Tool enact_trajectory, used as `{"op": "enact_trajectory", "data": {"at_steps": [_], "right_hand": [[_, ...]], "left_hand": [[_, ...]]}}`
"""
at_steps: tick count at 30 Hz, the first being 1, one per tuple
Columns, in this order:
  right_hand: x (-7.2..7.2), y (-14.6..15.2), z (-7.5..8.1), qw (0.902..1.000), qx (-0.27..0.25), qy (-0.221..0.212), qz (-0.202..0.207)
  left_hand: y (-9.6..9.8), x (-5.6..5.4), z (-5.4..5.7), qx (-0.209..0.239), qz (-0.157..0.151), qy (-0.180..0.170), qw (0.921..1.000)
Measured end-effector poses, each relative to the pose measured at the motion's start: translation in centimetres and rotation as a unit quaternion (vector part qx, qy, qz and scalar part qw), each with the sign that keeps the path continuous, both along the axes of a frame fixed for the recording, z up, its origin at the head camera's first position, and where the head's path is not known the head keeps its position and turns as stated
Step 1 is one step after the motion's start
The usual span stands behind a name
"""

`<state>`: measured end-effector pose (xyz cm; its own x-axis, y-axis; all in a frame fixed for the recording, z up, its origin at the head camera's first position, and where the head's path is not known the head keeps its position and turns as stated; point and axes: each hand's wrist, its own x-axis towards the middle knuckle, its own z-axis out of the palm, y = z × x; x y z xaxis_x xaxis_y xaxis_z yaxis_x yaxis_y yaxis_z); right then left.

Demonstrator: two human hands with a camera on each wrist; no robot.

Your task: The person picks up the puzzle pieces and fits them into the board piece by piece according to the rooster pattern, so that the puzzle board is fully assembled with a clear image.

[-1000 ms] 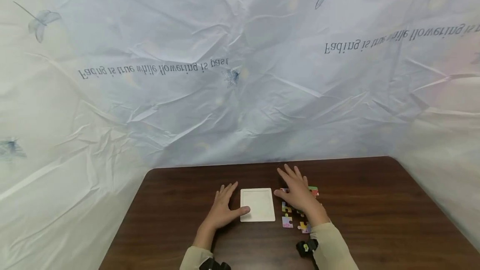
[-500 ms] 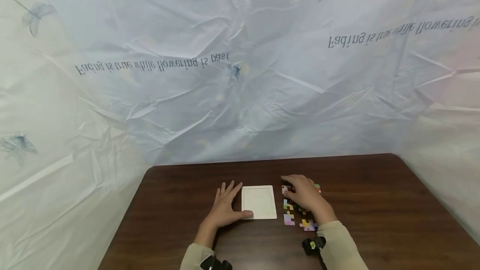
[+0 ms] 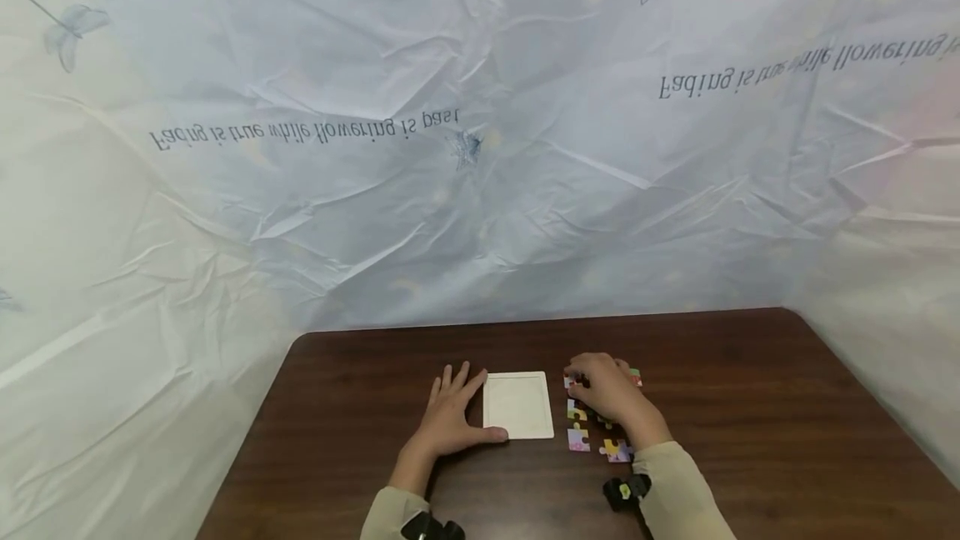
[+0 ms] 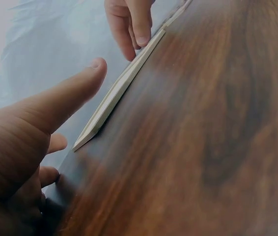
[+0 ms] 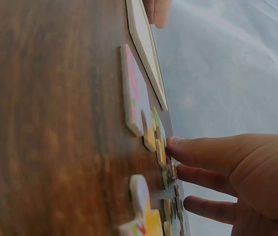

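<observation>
My left hand [image 3: 447, 422] lies beside a square, pale puzzle frame [image 3: 517, 405], fingers spread and straight. Its thumb [image 4: 77, 91] reaches to the frame's near left corner, and the index fingertip is by the far left corner. To the right, my right hand [image 3: 609, 386] bends over a group of colourful jigsaw pieces. Thumb and index finger pinch a jigsaw piece [image 3: 569, 382] at the group's far left; the hand partly covers it. A purple jigsaw piece [image 3: 578, 440] and a purple and yellow one [image 3: 617, 450] lie nearer me. Other pieces are hidden under the hand.
Everything lies on a dark brown wooden table [image 3: 337, 457]. A whitish printed sheet [image 3: 480, 215] hangs behind its far edge and along the sides. A black wrist camera [image 3: 627, 492] sits on the right forearm, another [image 3: 431, 527] on the left.
The right hand's fingers, spread out a second ago, have come down and curled over the far left jigsaw piece. The left hand stays beside the frame, nearly still.
</observation>
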<state>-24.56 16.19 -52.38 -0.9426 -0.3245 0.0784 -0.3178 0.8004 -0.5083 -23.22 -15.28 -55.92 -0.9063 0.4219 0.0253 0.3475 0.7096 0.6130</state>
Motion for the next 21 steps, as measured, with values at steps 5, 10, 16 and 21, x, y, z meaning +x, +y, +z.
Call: {"op": "enact_trajectory", "data": {"at_steps": [5, 10, 16, 21], "right_hand": [[0.11, -0.13, -0.13, 1.0, 0.008, -0.001, -0.002], [0.14, -0.16, 0.11, 0.9999, 0.017, -0.004, -0.002], [-0.4, -0.18, 0.42, 0.9998, 0.019, 0.002, 0.0], [-0.5, -0.22, 0.08, 0.9997, 0.024, 0.0, 0.002]], "left_hand": [[0.02, -0.15, -0.32, -0.007, -0.001, -0.004, 1.0], [0.03, -0.31, -0.61, -0.008, -0.004, 0.003, 1.0], [-0.15, -0.7, -0.3, -0.007, -0.006, 0.011, 0.9999], [-0.2, -0.6, -0.32, -0.004, -0.009, 0.018, 0.9998]]}}
